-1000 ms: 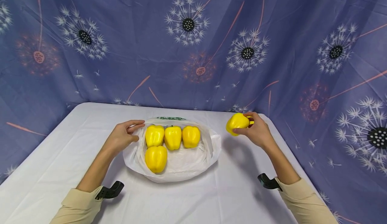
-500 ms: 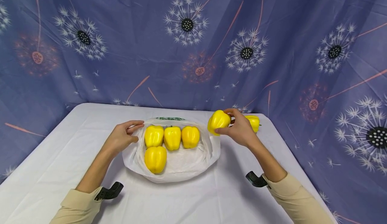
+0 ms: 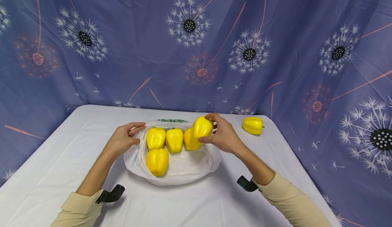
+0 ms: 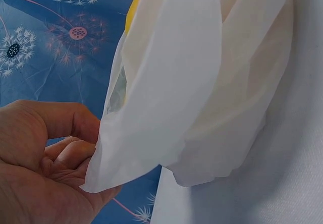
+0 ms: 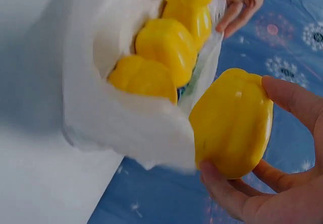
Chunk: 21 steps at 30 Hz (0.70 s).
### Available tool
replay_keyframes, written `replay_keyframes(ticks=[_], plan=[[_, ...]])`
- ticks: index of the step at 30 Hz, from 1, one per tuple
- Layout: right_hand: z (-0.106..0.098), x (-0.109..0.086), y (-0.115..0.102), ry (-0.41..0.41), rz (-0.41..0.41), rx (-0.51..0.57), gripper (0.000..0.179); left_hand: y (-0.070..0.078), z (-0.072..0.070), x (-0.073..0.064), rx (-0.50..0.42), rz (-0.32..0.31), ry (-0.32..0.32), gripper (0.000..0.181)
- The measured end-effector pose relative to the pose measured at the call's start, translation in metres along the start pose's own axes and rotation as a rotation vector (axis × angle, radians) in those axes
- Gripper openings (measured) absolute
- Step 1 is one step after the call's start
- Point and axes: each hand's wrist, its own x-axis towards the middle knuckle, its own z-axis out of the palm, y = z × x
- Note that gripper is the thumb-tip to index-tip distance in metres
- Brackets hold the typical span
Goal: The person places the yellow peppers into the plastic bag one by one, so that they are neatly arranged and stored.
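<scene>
My right hand (image 3: 223,135) grips a yellow bell pepper (image 3: 202,127) between thumb and fingers, above the right side of a white plastic bag (image 3: 186,176). In the right wrist view the held pepper (image 5: 234,125) is beside the bag's rim. Several more yellow bell peppers sit in the bag, with one pepper (image 3: 157,161) at the front left. The held one partly covers the rear right pepper (image 3: 190,143) in the head view. My left hand (image 3: 122,139) holds the bag's left rim with bent fingers; in the left wrist view, the bag (image 4: 161,98) hides the fingertips.
One yellow bell pepper (image 3: 252,125) lies on its side on the white-covered table (image 3: 190,206), near the back right corner. Behind the table hangs a blue curtain (image 3: 128,50) with dandelion prints. A black wrist camera (image 3: 111,193) sits at each cuff.
My right hand has carried its pepper left from the table's back right to over the bag. This uncovers the pepper lying at the corner. My left hand stays at the rim.
</scene>
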Motion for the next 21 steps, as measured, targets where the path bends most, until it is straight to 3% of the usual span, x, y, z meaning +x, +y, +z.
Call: replay_keyframes(ticks=[10,21], plan=[[0.025,-0.005,-0.011,-0.053,-0.037,0.007,0.079,0.001,-0.001,-0.001,0.011,-0.009,-0.002,0.072],[0.047,-0.008,-0.012,-0.163,-0.084,-0.019,0.084,0.001,-0.001,-0.001,0.008,-0.01,-0.003,0.072]])
